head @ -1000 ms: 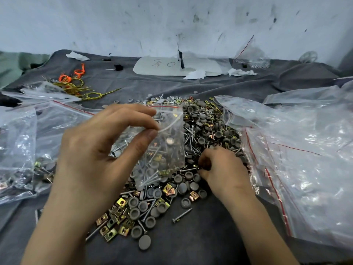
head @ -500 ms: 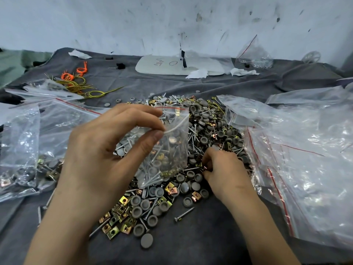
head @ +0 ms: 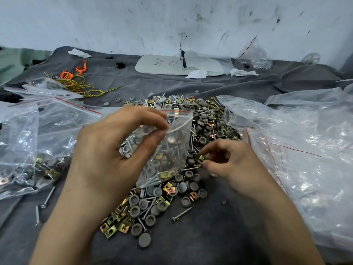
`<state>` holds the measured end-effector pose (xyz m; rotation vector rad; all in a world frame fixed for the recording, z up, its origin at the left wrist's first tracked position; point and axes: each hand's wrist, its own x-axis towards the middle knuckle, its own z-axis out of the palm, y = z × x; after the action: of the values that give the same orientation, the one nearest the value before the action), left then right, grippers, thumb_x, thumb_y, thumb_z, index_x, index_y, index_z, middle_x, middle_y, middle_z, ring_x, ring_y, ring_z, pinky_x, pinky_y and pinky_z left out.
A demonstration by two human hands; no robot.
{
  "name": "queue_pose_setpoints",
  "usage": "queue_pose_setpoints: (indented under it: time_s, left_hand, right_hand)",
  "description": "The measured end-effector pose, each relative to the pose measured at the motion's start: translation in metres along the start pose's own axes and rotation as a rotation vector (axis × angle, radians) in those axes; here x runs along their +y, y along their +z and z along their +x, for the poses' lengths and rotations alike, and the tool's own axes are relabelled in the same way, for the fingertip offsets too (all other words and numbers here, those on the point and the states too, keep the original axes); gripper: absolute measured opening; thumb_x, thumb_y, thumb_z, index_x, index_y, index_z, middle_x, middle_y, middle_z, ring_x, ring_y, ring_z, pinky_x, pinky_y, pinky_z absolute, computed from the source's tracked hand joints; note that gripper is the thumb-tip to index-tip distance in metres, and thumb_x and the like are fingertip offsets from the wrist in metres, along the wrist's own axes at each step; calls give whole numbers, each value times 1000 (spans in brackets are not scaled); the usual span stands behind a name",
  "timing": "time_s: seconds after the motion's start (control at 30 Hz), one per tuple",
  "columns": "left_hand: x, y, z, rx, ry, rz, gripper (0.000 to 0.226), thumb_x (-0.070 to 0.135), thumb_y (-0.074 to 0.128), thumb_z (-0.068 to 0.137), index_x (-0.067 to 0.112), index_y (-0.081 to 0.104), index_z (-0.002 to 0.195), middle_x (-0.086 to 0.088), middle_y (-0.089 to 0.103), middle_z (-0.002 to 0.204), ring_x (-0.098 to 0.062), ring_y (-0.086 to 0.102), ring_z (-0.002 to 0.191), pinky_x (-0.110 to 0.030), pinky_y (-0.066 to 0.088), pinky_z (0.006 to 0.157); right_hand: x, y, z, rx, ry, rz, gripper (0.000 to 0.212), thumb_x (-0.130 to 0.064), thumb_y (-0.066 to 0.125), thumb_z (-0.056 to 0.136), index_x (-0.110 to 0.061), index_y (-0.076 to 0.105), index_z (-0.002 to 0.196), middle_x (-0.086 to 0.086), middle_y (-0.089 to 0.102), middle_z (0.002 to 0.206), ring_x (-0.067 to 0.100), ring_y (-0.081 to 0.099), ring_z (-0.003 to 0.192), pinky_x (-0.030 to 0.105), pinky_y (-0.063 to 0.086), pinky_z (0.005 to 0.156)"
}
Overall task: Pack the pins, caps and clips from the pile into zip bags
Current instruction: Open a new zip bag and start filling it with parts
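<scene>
Right hand (head: pixel 233 163) now off pile (head: pixel 206 119), pinching a clip (head: pixel 201 158), probably one; left hand (head: pixel 114 153) keeps zip bag (head: pixel 172 150) pinched open just beside. Drop-in next.

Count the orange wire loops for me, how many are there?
2. One orange wire loop lies on the grey cloth at the back left; the other sits just left of it, touching the yellow wires. More could hide under them.
</scene>
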<state>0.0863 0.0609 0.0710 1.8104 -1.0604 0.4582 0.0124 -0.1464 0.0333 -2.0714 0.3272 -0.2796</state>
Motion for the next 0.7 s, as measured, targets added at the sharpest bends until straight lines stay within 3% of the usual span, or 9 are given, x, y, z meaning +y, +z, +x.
queue_pose_setpoints:
  time_s: [0.1,0.17,0.23,0.33,0.53,0.7]
  left_hand:
    - [5,6,-1,-26,-53,-44,15,38,57,89,38,54,104,28,63,119,0,60,119,-30,46,105]
    - [11,11,-2,-56,-31,-21,12,38,60,86,34,60,97,29,59,126,1,56,125,-25,45,106]
    - [18,16,-2,-80,-3,36,15,39,62,84,29,69,93,17,58,132,0,56,124,-19,43,104]
    - [23,21,-2,-106,-14,53,26,41,61,83,23,75,94,3,59,137,2,55,121,-11,41,102]
    - [24,27,-2,-112,-65,-125,13,38,59,87,33,70,93,5,61,134,3,57,122,-16,43,103]
    - [20,29,-3,-136,-59,-150,23,33,57,89,18,75,87,5,63,131,2,58,122,-21,45,103]
  right_hand:
    - [-13,-6,-7,32,-132,189,21,-1,75,75,-20,71,82,-10,64,64,1,59,60,11,45,56]
    - [-23,-11,-13,58,-238,279,23,1,77,73,-19,71,84,-9,65,68,0,61,63,9,45,58]
    - [-31,-13,-19,66,-335,319,24,-4,80,72,-21,71,85,-8,65,71,1,62,66,10,47,61]
    - [-40,-14,-27,74,-455,253,21,-13,76,71,-22,68,88,-9,66,77,4,65,73,10,49,67]
    - [-48,-15,-32,102,-570,106,23,-12,74,73,-24,63,89,-7,67,84,18,68,81,28,56,72]
    - [-49,-12,-32,72,-608,5,22,-13,73,74,-22,64,91,-7,59,79,20,62,77,36,53,69]
